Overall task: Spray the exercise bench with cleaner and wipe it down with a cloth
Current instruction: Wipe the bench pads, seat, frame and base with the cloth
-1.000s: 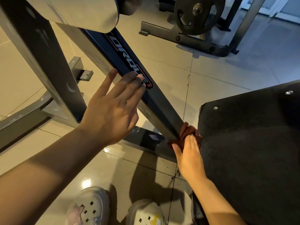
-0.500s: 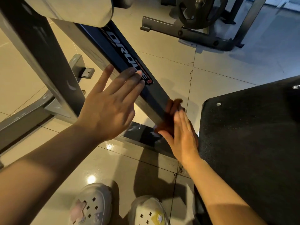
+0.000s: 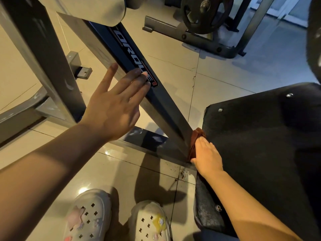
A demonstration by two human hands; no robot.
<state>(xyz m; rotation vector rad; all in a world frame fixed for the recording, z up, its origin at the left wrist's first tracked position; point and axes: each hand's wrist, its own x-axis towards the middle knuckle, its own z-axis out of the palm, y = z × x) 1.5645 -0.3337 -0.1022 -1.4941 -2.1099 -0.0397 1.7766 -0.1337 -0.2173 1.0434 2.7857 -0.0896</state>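
Observation:
A dark slanted beam (image 3: 161,108) of the exercise bench frame runs from upper left down to the black seat pad (image 3: 260,136) at the right. My left hand (image 3: 114,105) lies flat with straight fingers on the beam, over its white lettering. My right hand (image 3: 206,157) presses a reddish-brown cloth (image 3: 195,140) flat against the beam's lower end, right beside the pad's edge. Most of the cloth is hidden under my fingers. No spray bottle is in view.
A grey upright post (image 3: 52,66) and floor rail (image 3: 20,115) of the frame stand at the left. A second machine with a weight plate (image 3: 203,13) sits at the top. My two pale clogs (image 3: 118,221) stand on the glossy tiled floor below the beam.
My right hand slid the cloth up the beam and then back down to its lower end by the pad. My left hand stayed on the lettering.

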